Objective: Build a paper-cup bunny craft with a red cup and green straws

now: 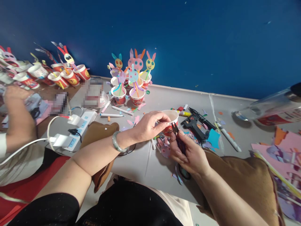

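My left hand [151, 126], with a bangle on its wrist, is closed in a pinch, thumb and forefinger together in front of a paper cup [172, 115]. Whatever is between those fingertips is too small to make out. My right hand [188, 153] grips a pair of scissors [180, 138], their dark blade tips pointing up and slightly apart, close to the left fingertips and overlapping the cup's front. Below the hands lies a pink paper rabbit face [164, 147], partly hidden by my right hand.
Finished paper cups with rabbit faces [137, 95] stand by the blue wall. A black glue gun [196, 125], a marker [228, 137] and a clear bottle [272, 108] lie to the right. A power strip [81, 131] and another person's arm [20, 122] are at left.
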Motion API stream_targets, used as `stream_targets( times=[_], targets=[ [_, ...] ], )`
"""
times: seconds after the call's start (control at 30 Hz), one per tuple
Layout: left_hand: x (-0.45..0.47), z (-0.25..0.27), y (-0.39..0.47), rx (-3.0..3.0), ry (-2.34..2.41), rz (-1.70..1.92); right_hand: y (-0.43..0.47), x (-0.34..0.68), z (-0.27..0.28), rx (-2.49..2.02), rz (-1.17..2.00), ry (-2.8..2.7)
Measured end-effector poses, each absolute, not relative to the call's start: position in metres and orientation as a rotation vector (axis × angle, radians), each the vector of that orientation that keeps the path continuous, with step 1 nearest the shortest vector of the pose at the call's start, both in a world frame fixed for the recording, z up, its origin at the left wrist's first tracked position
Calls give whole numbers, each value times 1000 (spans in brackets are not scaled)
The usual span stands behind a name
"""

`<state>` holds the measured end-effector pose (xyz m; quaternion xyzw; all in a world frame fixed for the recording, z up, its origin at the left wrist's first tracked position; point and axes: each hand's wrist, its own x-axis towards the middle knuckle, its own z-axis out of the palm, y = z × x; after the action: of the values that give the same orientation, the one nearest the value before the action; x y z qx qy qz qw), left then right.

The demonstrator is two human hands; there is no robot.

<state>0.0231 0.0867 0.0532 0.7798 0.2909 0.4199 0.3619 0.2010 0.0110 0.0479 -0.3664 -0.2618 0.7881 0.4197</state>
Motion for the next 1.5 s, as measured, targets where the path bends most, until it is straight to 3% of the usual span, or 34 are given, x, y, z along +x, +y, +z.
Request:
stream_targets(
  times=[1.0, 1.5],
  targets=[
    [18, 63, 85, 1951, 798, 947, 12, 204, 48, -1037, 1878, -762],
    [17, 62, 90, 1814, 784, 883, 15, 207, 40, -1229, 1441, -1215]
  ],
)
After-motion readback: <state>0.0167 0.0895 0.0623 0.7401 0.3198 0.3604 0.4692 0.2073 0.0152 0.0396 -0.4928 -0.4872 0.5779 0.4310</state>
